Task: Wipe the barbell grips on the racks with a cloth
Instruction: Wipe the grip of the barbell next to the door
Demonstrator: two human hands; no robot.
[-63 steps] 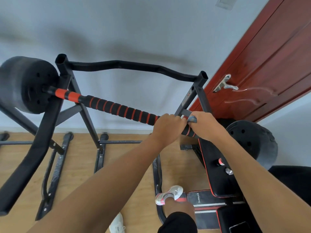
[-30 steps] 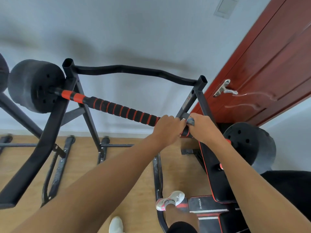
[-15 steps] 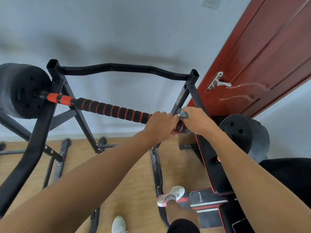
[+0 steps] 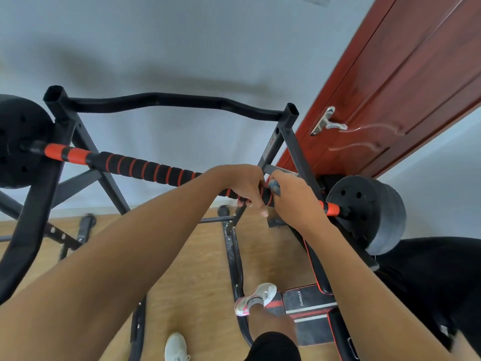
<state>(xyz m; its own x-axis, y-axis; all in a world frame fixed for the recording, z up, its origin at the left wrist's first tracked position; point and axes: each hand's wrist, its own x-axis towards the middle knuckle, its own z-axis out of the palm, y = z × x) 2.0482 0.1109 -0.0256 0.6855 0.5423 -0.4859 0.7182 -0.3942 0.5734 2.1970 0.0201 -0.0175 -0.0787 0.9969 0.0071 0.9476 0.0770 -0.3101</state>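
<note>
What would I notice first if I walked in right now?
The left hand grips the black-and-red striped barbell grip in the middle, and the right hand beside it holds a small grey cloth against the bar. A big black weight plate sits at the bar's right end, and a dark red door fills the upper right.

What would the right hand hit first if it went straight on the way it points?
Probably the rack upright just beyond the right hand; the left hand sits close beside that line, and depth is unclear.
</note>
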